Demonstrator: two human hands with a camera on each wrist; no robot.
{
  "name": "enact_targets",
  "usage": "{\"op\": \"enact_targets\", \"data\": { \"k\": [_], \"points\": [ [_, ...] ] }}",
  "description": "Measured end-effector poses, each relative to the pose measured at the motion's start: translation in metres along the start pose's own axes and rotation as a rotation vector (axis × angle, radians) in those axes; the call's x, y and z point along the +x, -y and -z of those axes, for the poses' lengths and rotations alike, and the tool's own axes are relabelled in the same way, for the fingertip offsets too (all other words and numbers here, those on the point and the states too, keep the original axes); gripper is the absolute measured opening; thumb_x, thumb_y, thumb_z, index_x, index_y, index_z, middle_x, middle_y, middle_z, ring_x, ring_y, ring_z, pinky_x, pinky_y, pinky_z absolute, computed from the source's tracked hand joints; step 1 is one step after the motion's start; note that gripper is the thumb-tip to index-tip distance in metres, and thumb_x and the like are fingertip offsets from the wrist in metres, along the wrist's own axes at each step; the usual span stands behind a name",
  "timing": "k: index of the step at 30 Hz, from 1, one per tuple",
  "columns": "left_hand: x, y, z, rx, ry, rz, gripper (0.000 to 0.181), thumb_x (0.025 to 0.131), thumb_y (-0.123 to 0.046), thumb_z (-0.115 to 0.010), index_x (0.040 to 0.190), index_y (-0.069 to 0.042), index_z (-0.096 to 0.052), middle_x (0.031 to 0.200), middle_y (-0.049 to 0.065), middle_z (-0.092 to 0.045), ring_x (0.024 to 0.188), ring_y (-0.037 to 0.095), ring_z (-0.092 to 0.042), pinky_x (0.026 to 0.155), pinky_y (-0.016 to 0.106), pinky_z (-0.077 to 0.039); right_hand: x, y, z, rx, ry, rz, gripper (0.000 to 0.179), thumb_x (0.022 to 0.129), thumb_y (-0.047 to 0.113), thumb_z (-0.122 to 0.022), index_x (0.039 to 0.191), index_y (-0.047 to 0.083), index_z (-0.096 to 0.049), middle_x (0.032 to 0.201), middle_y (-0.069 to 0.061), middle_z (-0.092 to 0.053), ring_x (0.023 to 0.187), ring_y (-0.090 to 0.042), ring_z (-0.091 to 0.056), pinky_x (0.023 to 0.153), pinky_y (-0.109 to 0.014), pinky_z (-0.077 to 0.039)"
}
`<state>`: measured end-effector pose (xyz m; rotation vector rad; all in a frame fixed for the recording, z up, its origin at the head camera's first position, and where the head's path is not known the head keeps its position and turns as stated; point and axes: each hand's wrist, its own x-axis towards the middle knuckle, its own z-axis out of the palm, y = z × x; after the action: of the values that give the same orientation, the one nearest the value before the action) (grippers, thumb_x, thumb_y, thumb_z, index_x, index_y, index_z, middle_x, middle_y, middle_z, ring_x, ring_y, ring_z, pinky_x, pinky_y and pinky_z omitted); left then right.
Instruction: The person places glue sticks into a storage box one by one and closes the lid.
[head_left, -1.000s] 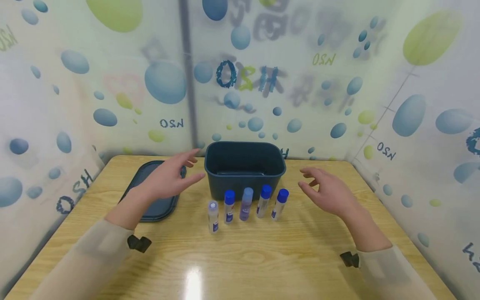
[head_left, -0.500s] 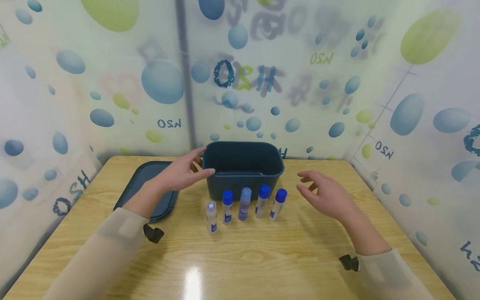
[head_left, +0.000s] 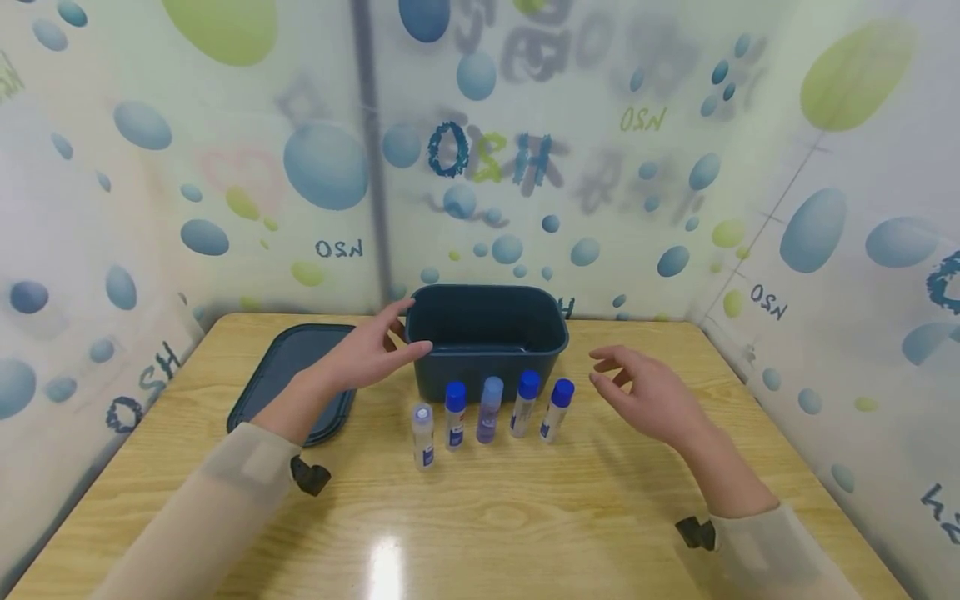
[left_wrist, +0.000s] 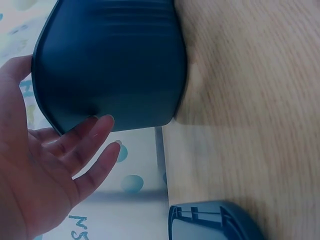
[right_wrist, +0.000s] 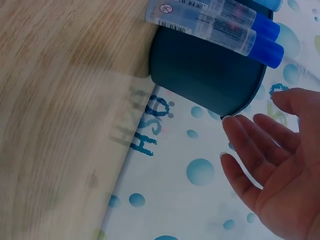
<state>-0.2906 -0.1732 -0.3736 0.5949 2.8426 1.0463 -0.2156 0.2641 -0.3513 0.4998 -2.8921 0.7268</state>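
Note:
My left hand (head_left: 367, 352) is at the left end of a dark blue plastic bin (head_left: 474, 367), which stands open-topped at the back of the table. In the left wrist view, the thumb meets the bin's rim and the loosely bent fingers (left_wrist: 82, 152) lie along its end wall. Right of the bin, my right hand (head_left: 651, 393) hovers apart from it with relaxed fingers and holds nothing. Several slim clear tubes stand in a row before the bin. The leftmost tube (head_left: 423, 442) has a pale cap, another tube (head_left: 490, 412) a light blue one, and the others dark blue caps.
A dark blue lid (head_left: 288, 367) with a raised rim lies on the wooden table (head_left: 480, 533) left of the bin, partly behind the left forearm. Walls (head_left: 637, 250) printed with blue and green drops enclose the table at the back and sides.
My left hand has moved right, from beside the bin to its left end, and has stayed there over the last half second. The right hand has shifted slightly; bin and tubes stand as before.

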Motion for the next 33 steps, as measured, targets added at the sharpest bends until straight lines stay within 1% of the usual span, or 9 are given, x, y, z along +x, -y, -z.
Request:
{"op": "enact_targets", "data": {
  "k": [3,7,9,12,14,16,19,25,33],
  "points": [
    [0.0,0.002,-0.002,-0.024,0.001,0.003,0.096,0.105,-0.065,-0.064,0.177,-0.021,-0.019,0.13,0.014,-0.064,0.102,0.025,-0.069,0.082,0.04,-0.057,-0.001,0.0,-0.003,0.088,-0.02,-0.018,0.037,0.113,0.03,-0.064,0.143,0.01,-0.068,0.124,-0.009,-0.079,0.101,-0.023,-0.075,0.083,-0.042,-0.062],
    [0.0,0.003,-0.003,-0.054,0.003,0.01,0.096,0.105,-0.065,-0.065,0.177,-0.021,-0.019,0.129,0.015,-0.063,0.099,0.025,-0.069,0.082,0.039,-0.057,-0.002,-0.001,-0.007,0.247,-0.028,-0.055,0.034,0.113,0.034,-0.064,0.138,0.012,-0.071,0.12,-0.008,-0.079,0.094,-0.017,-0.075,0.078,-0.031,-0.059],
    [0.0,0.003,-0.004,-0.069,0.004,0.015,0.096,0.105,-0.064,-0.065,0.177,-0.022,-0.018,0.128,0.015,-0.063,0.098,0.025,-0.07,0.082,0.039,-0.057,-0.002,-0.001,-0.01,0.324,-0.013,-0.055,0.034,0.112,0.033,-0.066,0.138,0.011,-0.071,0.123,-0.012,-0.078,0.095,-0.017,-0.075,0.08,-0.029,-0.06],
    [0.0,0.003,-0.004,-0.095,0.008,0.02,0.096,0.105,-0.064,-0.066,0.177,-0.024,-0.017,0.128,0.015,-0.063,0.095,0.024,-0.07,0.083,0.04,-0.058,-0.002,-0.003,-0.015,0.4,0.022,-0.043,0.035,0.11,0.03,-0.07,0.138,0.009,-0.07,0.131,-0.016,-0.075,0.1,-0.023,-0.076,0.085,-0.028,-0.061],
    [0.0,0.003,-0.005,-0.111,0.01,0.027,0.096,0.105,-0.064,-0.066,0.177,-0.025,-0.017,0.127,0.014,-0.063,0.095,0.025,-0.071,0.085,0.041,-0.059,-0.001,-0.004,-0.018,0.42,0.049,-0.034,0.037,0.108,0.029,-0.072,0.139,0.009,-0.069,0.135,-0.016,-0.074,0.102,-0.026,-0.074,0.086,-0.028,-0.061],
    [-0.001,0.002,-0.005,-0.124,0.014,0.031,0.096,0.105,-0.064,-0.065,0.177,-0.026,-0.016,0.127,0.014,-0.062,0.095,0.026,-0.07,0.086,0.041,-0.059,-0.001,-0.005,-0.022,0.427,0.071,-0.026,0.037,0.107,0.029,-0.075,0.139,0.01,-0.07,0.135,-0.012,-0.074,0.103,-0.026,-0.073,0.085,-0.027,-0.06],
    [-0.002,0.002,-0.005,-0.134,0.018,0.038,0.095,0.105,-0.064,-0.065,0.177,-0.027,-0.015,0.127,0.014,-0.062,0.096,0.029,-0.07,0.086,0.041,-0.058,0.0,-0.005,-0.028,0.443,0.095,-0.009,0.037,0.105,0.027,-0.077,0.138,0.011,-0.071,0.132,-0.01,-0.076,0.102,-0.022,-0.072,0.085,-0.027,-0.06],
    [0.0,0.003,-0.006,-0.152,0.03,0.034,0.094,0.106,-0.06,-0.065,0.177,-0.025,-0.014,0.125,0.016,-0.062,0.091,0.026,-0.068,0.085,0.039,-0.057,-0.001,-0.001,-0.035,0.484,0.097,0.016,0.031,0.104,0.019,-0.079,0.131,0.008,-0.071,0.123,-0.012,-0.075,0.096,-0.02,-0.071,0.081,-0.027,-0.059],
    [-0.001,0.002,-0.006,-0.163,0.029,0.037,0.095,0.106,-0.061,-0.065,0.177,-0.026,-0.014,0.122,0.014,-0.063,0.092,0.025,-0.068,0.087,0.041,-0.058,-0.001,0.001,-0.038,0.492,0.107,-0.005,0.031,0.104,0.018,-0.078,0.131,0.008,-0.069,0.121,-0.013,-0.074,0.095,-0.023,-0.069,0.079,-0.026,-0.058]
  ]
}}
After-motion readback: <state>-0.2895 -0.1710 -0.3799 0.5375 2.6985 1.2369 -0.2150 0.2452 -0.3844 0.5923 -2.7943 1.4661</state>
